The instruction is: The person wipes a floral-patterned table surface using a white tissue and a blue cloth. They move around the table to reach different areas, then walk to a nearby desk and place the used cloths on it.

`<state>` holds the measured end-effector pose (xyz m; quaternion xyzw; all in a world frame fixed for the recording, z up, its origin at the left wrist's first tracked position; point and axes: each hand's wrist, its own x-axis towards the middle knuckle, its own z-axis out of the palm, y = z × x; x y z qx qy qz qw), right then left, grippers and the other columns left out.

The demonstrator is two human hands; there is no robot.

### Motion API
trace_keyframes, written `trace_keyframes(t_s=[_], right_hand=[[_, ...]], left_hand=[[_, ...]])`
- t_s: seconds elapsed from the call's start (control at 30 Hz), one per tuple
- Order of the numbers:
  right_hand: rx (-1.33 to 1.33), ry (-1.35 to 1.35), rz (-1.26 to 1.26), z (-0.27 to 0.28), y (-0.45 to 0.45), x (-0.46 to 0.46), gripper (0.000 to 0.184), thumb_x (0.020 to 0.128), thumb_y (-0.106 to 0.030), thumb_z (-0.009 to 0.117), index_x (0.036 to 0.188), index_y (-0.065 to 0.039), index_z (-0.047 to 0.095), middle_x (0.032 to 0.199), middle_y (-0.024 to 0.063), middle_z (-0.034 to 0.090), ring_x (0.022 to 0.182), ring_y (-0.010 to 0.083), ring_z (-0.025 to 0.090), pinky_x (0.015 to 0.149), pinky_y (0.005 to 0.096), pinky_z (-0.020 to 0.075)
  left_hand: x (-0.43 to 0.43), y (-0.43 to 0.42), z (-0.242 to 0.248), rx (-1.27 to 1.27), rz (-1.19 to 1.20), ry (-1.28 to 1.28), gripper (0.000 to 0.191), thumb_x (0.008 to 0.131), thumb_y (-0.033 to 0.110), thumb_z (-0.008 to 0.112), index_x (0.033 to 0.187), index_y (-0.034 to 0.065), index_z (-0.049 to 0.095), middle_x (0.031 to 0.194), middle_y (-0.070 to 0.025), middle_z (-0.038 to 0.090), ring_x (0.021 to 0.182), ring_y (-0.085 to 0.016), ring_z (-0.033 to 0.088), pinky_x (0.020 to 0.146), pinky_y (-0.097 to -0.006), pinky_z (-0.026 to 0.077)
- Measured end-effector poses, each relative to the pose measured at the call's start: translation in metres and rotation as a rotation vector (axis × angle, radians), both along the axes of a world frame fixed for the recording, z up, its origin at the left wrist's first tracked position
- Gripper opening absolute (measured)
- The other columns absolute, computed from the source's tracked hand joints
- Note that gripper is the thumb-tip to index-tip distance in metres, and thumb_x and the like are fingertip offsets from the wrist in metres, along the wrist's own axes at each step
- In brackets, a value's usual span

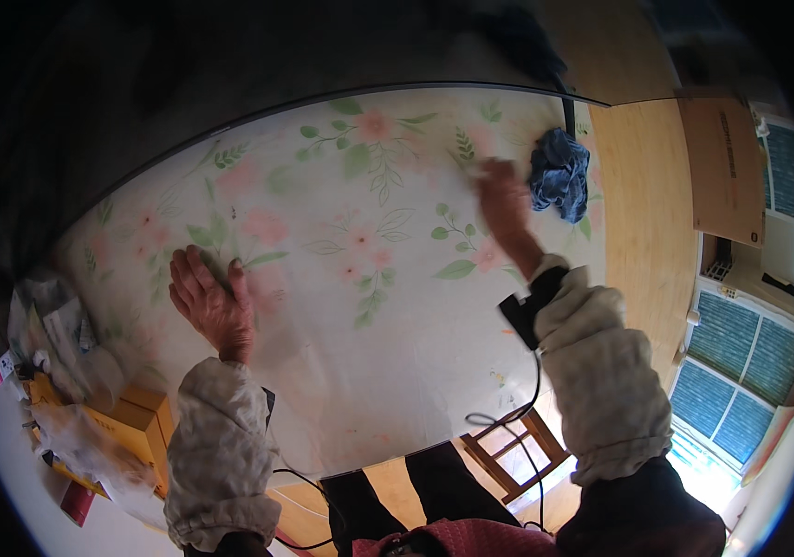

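Observation:
My left hand [212, 299] rests palm down on a floral tablecloth [327, 362], with its thumb apart from the fingers and nothing in it. My right hand [505, 202] is blurred by motion over the far right part of the cloth. Its fingers look bent, and whether they hold anything is unclear. Just right of it lies a crumpled dark blue cloth [559, 174], with a small gap between. Light sleeve covers reach to both wrists. A black device [526, 313] sits at my right wrist, and a black cable [538, 379] hangs from it.
A large dark glossy screen [299, 49] stands along the far edge and mirrors the cloth. Plastic bags [63, 327] and a yellow box [132, 425] crowd the left side. A wooden stool [554, 445] is below the near edge; a cardboard box [724, 167] stands at right.

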<state>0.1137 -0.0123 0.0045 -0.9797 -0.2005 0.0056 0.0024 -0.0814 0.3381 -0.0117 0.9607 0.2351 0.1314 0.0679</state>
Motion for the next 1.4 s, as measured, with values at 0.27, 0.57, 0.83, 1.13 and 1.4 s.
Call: trace_keyframes(t_s=[0.27,0.57,0.83,1.13,1.4], right_hand=[[0.371,0.008,0.091,-0.031,0.157,-0.061,0.023,0.077,-0.005,0.056,0.100,-0.005,0.056,0.105,0.0167,0.055,0.087,0.0298,0.057,0.072,0.0408,0.0505],[0.433,0.064,0.454,-0.003,0.060,-0.024,0.025,0.076,-0.004,0.059,0.097,-0.016,0.064,0.091,0.0057,0.057,0.086,0.0235,0.057,0.069,0.0331,0.0520],[0.221,-0.303,-0.591,-0.018,-0.026,0.074,0.007,0.079,-0.014,0.058,0.079,-0.009,0.062,0.085,0.0129,0.060,0.078,0.0281,0.060,0.067,0.0395,0.0489],[0.129,-0.120,-0.303,-0.037,0.223,0.023,0.015,0.081,-0.010,0.055,0.092,-0.005,0.063,0.089,0.0094,0.058,0.093,0.0252,0.054,0.080,0.0343,0.0439],[0.245,-0.204,0.249,-0.037,0.190,0.028,0.021,0.071,-0.012,0.063,0.092,-0.009,0.065,0.085,0.0055,0.062,0.092,0.0234,0.060,0.068,0.0357,0.0537]], left_hand=[[0.000,0.000,-0.001,0.032,0.019,0.051,0.062,0.091,0.044,0.048,0.136,0.0027,0.036,0.140,-0.0176,0.037,0.129,-0.034,0.035,0.105,-0.0483,0.027],[0.001,0.002,-0.001,0.052,-0.015,0.028,0.061,0.093,0.045,0.045,0.136,0.0035,0.036,0.140,-0.0173,0.038,0.129,-0.033,0.036,0.104,-0.0479,0.029],[0.000,0.001,-0.001,0.035,-0.004,0.030,0.062,0.092,0.043,0.048,0.137,0.0031,0.034,0.140,-0.0176,0.037,0.128,-0.035,0.036,0.103,-0.0499,0.028],[0.000,0.001,-0.001,0.038,-0.001,0.031,0.062,0.092,0.043,0.047,0.137,0.0026,0.035,0.140,-0.0180,0.037,0.128,-0.035,0.036,0.104,-0.0503,0.028],[0.001,-0.001,0.001,0.024,0.006,0.025,0.062,0.092,0.044,0.046,0.137,0.0027,0.035,0.140,-0.0170,0.037,0.129,-0.034,0.035,0.105,-0.0500,0.027]])
